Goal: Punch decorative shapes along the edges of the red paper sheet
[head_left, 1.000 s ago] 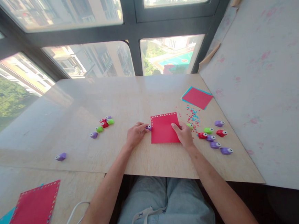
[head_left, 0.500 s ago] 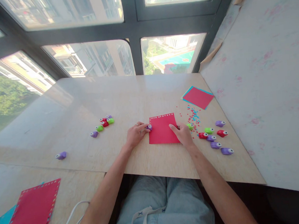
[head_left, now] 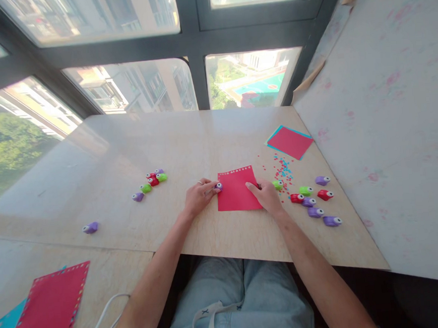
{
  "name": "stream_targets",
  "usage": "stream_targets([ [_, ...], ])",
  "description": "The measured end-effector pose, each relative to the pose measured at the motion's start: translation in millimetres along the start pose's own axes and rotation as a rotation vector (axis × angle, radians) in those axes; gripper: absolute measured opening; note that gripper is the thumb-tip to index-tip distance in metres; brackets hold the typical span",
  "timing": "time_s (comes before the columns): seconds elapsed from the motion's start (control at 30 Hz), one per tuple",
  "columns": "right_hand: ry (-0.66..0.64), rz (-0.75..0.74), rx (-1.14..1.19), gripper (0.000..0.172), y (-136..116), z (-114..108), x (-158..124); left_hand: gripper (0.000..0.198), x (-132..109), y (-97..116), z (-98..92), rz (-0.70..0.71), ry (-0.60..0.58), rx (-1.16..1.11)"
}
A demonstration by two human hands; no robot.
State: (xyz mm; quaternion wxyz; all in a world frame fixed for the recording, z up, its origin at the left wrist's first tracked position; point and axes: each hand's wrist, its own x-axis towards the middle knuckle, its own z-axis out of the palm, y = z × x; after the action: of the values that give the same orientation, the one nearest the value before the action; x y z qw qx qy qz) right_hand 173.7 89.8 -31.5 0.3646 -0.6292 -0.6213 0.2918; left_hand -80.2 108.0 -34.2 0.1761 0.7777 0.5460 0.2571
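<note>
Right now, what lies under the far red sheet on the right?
A blue sheet peeks out along the red sheet at its left and far edges. Its middle is covered, and whether more sheets lie beneath cannot be seen.

I see a pale wood-grain worktop (head_left: 209,134) under dark-framed windows (head_left: 130,90), with daylight coming in past apartment blocks (head_left: 116,10) and trees (head_left: 5,145) outside. On the right stands a whitish wall (head_left: 392,145) flecked with pink stains.

High-rise apartment, big windows (head_left: 130,95), craft table (head_left: 201,135) with punches (head_left: 315,199)
</note>
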Motion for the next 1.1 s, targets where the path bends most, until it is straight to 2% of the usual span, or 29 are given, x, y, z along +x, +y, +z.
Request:
stream_targets([
  [0.43,-0.010,-0.003,-0.037,0.041,4.5,0.5,2.4,0.031,-2.9,1.4,0.8,-0.009,0.017,-0.073],
  [0.6,0.005,-0.001,-0.003,0.038,2.3,0.7,2.1,0.032,-2.0,2.6,0.3,-0.207,0.178,-0.172],
  [0.67,0.006,-0.001,0.003,0.038,2.0,0.9,2.2,0.038,-0.5,4.4,-2.8,-0.295,0.207,-0.244],
  [0.73,0.008,-0.004,-0.004,0.038,2.3,1.0,2.3,0.045,2.7,6.5,-8.4,-0.370,0.128,-0.332],
  [0.87,0.030,-0.009,-0.055,0.041,3.7,1.3,2.1,0.055,15.2,9.7,-23.1,-0.551,-0.234,-0.442],
  [0.93,0.028,-0.013,-0.054,0.041,4.0,1.6,1.8,0.058,23.5,10.2,-28.5,-0.617,-0.377,-0.438],
  [1.03,0.017,-0.018,-0.027,0.040,3.7,2.0,1.3,0.059,35.6,9.1,-30.8,-0.667,-0.535,-0.420],
  [1.1,0.017,-0.017,-0.029,0.040,3.2,2.0,1.1,0.057,41.9,7.7,-29.4,-0.700,-0.596,-0.409],
])
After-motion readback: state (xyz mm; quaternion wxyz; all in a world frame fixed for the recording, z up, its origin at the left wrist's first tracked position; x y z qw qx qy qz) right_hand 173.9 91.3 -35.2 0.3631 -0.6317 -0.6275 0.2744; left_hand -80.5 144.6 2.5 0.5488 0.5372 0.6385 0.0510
